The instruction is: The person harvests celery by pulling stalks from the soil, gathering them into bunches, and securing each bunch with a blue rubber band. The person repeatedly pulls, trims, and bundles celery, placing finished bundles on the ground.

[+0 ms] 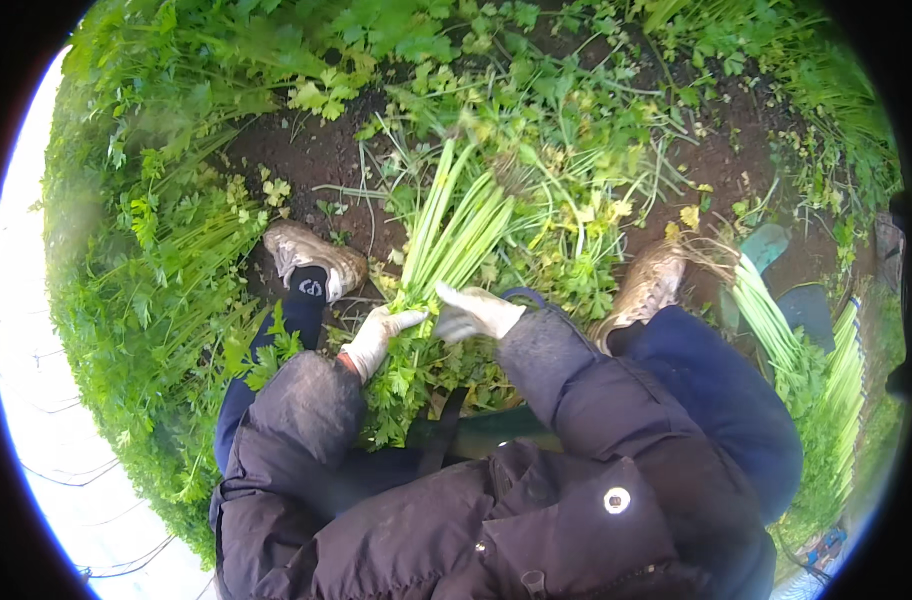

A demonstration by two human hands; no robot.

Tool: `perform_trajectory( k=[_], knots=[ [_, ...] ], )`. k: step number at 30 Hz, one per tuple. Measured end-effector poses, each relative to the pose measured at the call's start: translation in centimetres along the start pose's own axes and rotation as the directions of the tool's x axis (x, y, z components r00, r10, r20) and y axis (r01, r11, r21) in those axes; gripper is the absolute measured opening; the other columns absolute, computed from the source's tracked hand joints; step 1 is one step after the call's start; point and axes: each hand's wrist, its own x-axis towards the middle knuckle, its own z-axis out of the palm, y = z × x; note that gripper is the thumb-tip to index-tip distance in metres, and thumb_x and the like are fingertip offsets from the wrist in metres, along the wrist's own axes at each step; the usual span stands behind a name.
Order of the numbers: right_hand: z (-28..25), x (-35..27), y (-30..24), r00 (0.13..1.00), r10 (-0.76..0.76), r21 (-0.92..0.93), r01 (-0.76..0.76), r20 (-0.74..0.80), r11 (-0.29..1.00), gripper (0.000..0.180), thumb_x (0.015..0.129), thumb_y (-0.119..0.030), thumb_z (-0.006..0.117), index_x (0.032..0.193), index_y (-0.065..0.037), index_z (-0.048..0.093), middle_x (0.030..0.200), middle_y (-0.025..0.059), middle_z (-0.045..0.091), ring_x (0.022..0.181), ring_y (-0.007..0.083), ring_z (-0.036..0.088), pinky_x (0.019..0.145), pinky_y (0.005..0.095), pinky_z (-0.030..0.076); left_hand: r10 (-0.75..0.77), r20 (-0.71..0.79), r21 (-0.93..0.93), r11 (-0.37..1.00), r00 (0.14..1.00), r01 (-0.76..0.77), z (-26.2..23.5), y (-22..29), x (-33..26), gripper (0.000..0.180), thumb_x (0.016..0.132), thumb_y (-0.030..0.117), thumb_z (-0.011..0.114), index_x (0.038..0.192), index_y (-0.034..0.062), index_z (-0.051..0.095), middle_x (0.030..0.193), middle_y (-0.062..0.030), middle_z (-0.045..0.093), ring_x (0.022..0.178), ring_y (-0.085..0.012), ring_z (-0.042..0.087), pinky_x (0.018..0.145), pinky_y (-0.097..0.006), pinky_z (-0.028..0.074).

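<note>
A bunch of celery [451,240] lies slanted in front of me, its pale green stalks pointing away and its leaves toward my lap. My left hand [372,340], in a whitish glove, is closed around the leafy part from the left side. To the right of the leaves is my right hand [481,314], also gloved. Its thumb stands apart from the fingers, which are a little blurred and curve beside the bunch; I see nothing held in them. Loose cut stems and yellowing leaves [576,215] lie just beyond the stalks.
Standing celery [146,250] grows thickly on the left. Brown soil [316,150] shows between plants. My muddy shoes [316,260] flank the bunch. At the right, another celery bunch [766,310] with roots lies by my leg, with more piled stalks [841,400] beyond it.
</note>
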Motion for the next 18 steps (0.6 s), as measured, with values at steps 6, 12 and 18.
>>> perform_trajectory(
  k=[6, 12, 18],
  knots=[
    [-1.4, 1.8, -7.1, 0.743, -0.454, 0.397, 0.655, -0.492, 0.643, 0.081, 0.091, -0.058, 0.068, 0.15, -0.008, 0.043, 0.154, 0.0223, 0.044, 0.142, 0.0356, 0.041, 0.12, 0.0519, 0.028, -0.003, 0.113, -0.047, 0.999, 0.994, 0.008, 0.1, 1.9, -6.6, 0.033, 0.095, 0.014, 0.071, 0.126, 0.0009, 0.066, 0.106, 0.0011, 0.069, 0.091, -0.0062, 0.06, 0.083, -0.024, 0.049],
    [-13.7, -3.5, -15.6, 0.3, -0.518, -0.403, 0.37, -0.801, 0.837, 0.042, 0.092, -0.051, 0.07, 0.086, -0.009, 0.071, 0.069, -0.0021, 0.06, 0.059, 0.009, 0.05, 0.064, 0.0307, 0.052, -0.094, 0.165, 0.028, 0.996, 0.982, 0.09, -3.0, -0.1, -4.7, 0.036, 0.093, 0.017, 0.072, 0.125, 0.0012, 0.067, 0.112, -0.0015, 0.072, 0.095, -0.0087, 0.065, 0.084, -0.025, 0.05],
    [-14.2, -5.4, -14.1, 0.309, -0.848, -0.903, -0.163, -0.43, 0.398, 0.063, 0.087, -0.026, 0.077, 0.143, -0.01, 0.054, 0.139, 0.0163, 0.061, 0.127, 0.028, 0.061, 0.108, 0.0352, 0.049, -0.248, 0.127, 0.058, 0.968, 0.96, 0.243, -6.2, -2.8, -1.0, 0.037, 0.093, 0.022, 0.074, 0.123, 0.0012, 0.069, 0.106, -0.0023, 0.073, 0.089, -0.0092, 0.067, 0.084, -0.027, 0.053]
  ],
)
